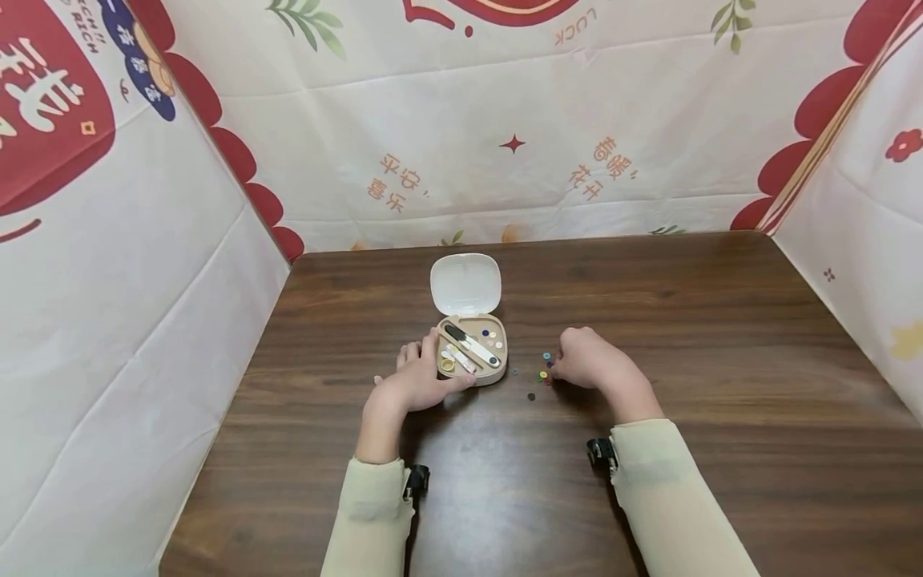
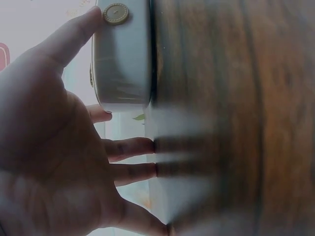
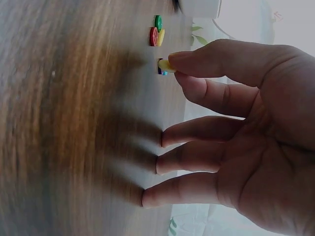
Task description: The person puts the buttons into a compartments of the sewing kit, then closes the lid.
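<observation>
A small cream sewing box [image 1: 496,374] stands on the table with its white lid [image 1: 465,285] raised. My left hand [image 1: 414,383] rests against the box's near left corner, thumb on the front and index finger along the left side. Its other fingers touch the tabletop. In the left wrist view, the thumb reaches a round ridged clasp [image 2: 116,14]. To the right of the box, my right hand [image 1: 593,360] pinches a pale yellow button [image 3: 167,66] between thumb and index finger. The other fingertips rest on the table. Red [image 3: 153,36] and green buttons [image 3: 158,22] lie close by.
In the box lie a slim black-and-white tool [image 1: 472,345], a gold ring-shaped piece [image 1: 448,365] and several buttons [image 1: 493,335]. A dark button [image 1: 531,397] and a blue button [image 1: 546,356] lie on the wooden table [image 1: 721,336]. Printed cloth [image 1: 505,96] hangs behind.
</observation>
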